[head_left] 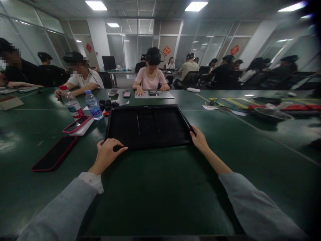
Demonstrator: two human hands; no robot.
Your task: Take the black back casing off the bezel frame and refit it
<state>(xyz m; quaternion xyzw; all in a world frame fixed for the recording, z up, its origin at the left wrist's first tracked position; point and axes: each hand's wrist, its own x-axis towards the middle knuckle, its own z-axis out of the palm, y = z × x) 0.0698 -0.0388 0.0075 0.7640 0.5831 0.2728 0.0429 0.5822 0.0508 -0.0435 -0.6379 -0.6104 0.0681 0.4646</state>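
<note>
Black tray [125, 134] flat on green table [160, 187], straight ahead. Left hand [107, 154] fingers spread on near-left corner; right hand [199, 139] gripping right rim. Likely stiff, light, shallow; hold opposite rims, keep level.

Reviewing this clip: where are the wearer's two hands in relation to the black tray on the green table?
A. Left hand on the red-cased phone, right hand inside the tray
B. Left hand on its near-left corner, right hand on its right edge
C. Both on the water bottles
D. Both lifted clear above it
B: the left hand rests on the near-left corner of the black tray, and the right hand grips its right edge.
</note>
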